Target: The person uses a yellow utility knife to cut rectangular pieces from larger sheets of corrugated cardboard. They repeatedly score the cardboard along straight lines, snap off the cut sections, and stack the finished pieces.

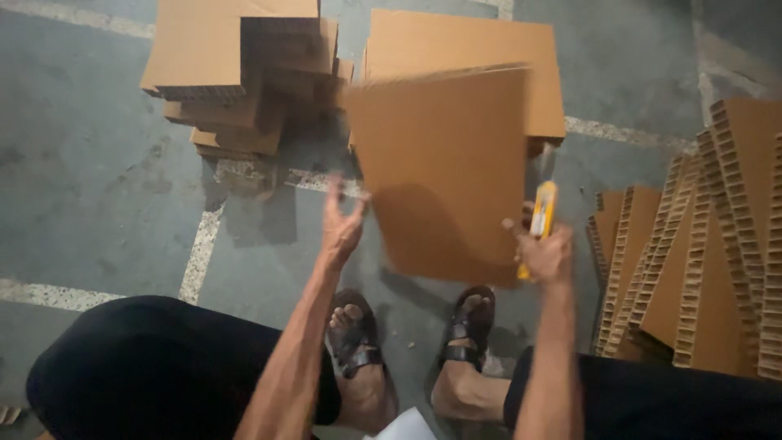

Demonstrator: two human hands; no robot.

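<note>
A large brown cardboard sheet [444,163] stands tilted in front of me, above my sandalled feet. My left hand [340,224] is at its left edge with fingers spread apart, touching or just off the edge. My right hand [544,253] is closed around a yellow utility knife [541,213] at the sheet's right edge. Whether the right hand also touches the sheet I cannot tell.
A stack of thick honeycomb cardboard blocks [236,73] lies on the grey floor at the top left. More flat sheets [489,49] lie behind the tilted one. Honeycomb cardboard panels [700,253] lean on edge at the right. A white scrap [407,425] lies between my legs.
</note>
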